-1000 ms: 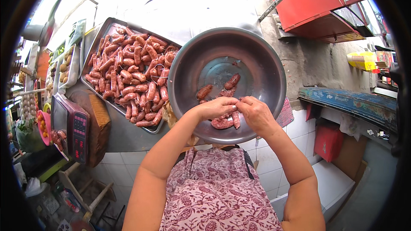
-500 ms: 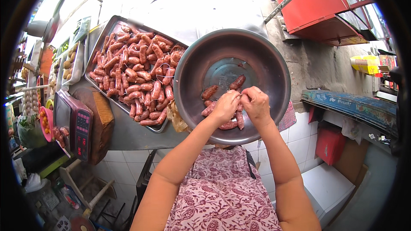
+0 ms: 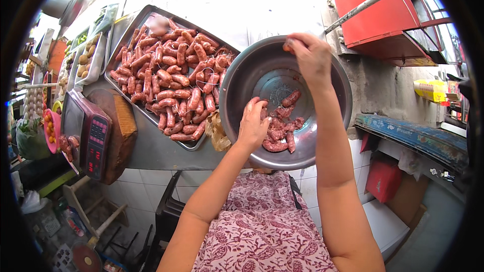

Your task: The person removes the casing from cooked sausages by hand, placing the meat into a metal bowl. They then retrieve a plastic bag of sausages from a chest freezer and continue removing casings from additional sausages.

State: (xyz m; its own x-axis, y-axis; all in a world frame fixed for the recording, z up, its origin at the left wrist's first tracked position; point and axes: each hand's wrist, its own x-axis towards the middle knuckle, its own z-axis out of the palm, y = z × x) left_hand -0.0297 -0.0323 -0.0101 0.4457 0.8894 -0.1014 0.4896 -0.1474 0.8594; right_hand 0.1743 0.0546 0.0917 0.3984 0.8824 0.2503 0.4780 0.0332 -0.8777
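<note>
Beside the grey counter [image 3: 164, 158], left fingers [image 3: 253, 107] curl loosely against sausage meat [image 3: 276, 133].

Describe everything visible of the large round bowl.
The bowl is wide, deep and open upward, its smooth grey inner wall metal-looking and shiny. It stands right of the sausage tray. Sausages and loose meat lie inside. The left hand reaches in; the right hand is over the far rim, contact unclear.

Right hand [image 3: 311, 59] blurred, its grip unclear
</note>
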